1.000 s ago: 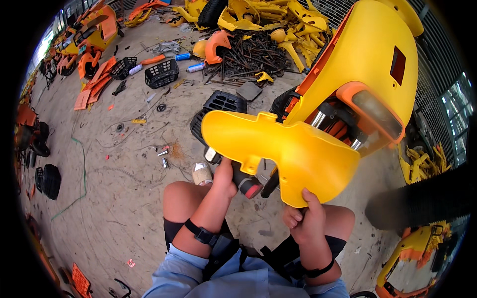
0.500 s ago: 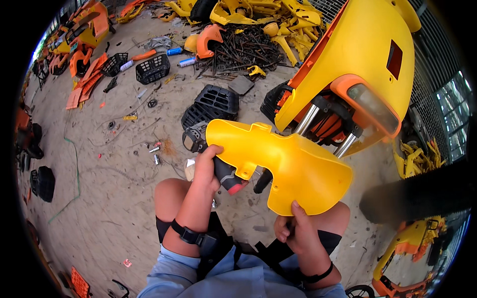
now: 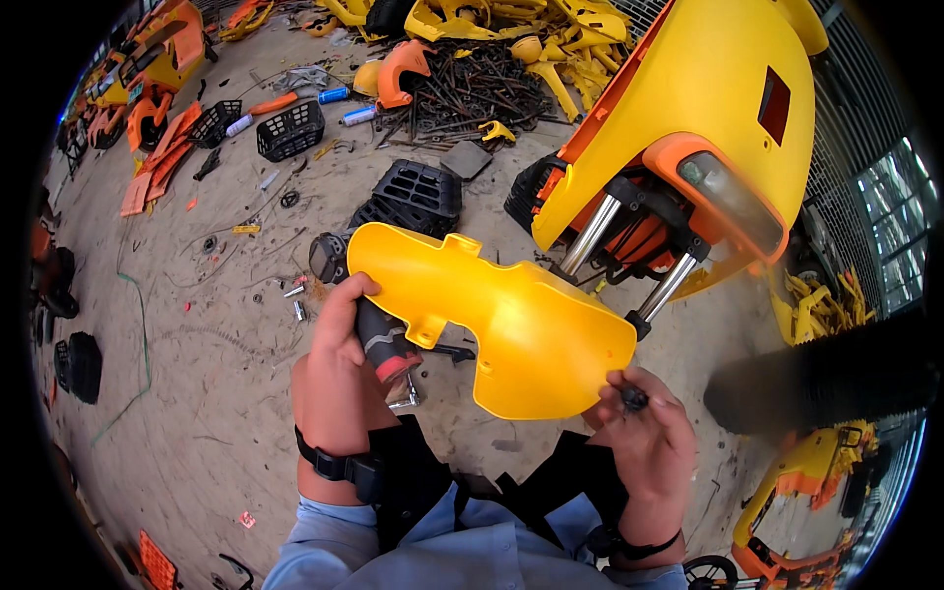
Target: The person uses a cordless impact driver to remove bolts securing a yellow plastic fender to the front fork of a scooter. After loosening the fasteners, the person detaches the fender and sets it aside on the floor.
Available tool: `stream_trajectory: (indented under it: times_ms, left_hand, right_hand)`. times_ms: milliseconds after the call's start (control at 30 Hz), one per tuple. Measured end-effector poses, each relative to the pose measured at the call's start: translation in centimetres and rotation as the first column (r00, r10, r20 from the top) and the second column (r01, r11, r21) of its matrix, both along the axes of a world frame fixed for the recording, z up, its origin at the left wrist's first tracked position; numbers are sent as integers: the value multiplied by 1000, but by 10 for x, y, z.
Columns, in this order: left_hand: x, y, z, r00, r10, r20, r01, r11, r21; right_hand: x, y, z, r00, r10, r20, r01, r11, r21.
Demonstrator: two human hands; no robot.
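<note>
Yellow fender (image 3: 511,329) w/ power tool (image 3: 379,339) gripped in left hand (image 3: 344,339); right hand (image 3: 639,433) pinching small black part (image 3: 632,398).

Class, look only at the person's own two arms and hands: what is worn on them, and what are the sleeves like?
Both hands are bare, without gloves. The left hand has a black strap round its wrist, the right hand a thinner black band. Light blue sleeves begin just behind both wrists.

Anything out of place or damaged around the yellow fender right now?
The yellow fender looks intact. The odd part is the scooter: its fork tubes stand bare with no wheel visible. Loose screws and metal rods lie scattered on the floor.
</note>
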State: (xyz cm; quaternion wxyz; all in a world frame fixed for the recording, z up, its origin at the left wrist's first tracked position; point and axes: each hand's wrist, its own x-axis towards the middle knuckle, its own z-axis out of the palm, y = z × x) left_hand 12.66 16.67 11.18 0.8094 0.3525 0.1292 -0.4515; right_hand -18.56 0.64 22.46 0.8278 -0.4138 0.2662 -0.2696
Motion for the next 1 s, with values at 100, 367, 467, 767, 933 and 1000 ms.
stream_trajectory:
  times_ms: [100, 367, 467, 767, 933, 1000]
  left_hand:
    - [7, 7, -8, 1000, -12, 2, 12, 1000, 7]
    - [5, 9, -5, 1000, 7, -16, -7, 1000, -19]
    - [6, 11, -5, 1000, -8, -17, 7, 999, -37]
    - [9, 11, -12, 999, 21, -34, -21, 1000, -20]
    - [8, 11, -14, 999, 6, -42, -8, 999, -51]
    - [7, 8, -12, 999, -29, -44, 27, 998, -51]
  right_hand:
    - [13, 2, -10, 998, 59, -9, -58, 997, 44]
    - [28, 7, -33, 983, -8, -182, -2, 998, -55]
    - [28, 7, -34, 987, -3, -160, -5, 999, -44]
    - [13, -1, -43, 820, -525, -226, -77, 290, -954]
    - [5, -19, -50, 905, -41, -423, -179, 866, -467]
    - [1, -30, -64, 913, 57, -404, -182, 942, -280]
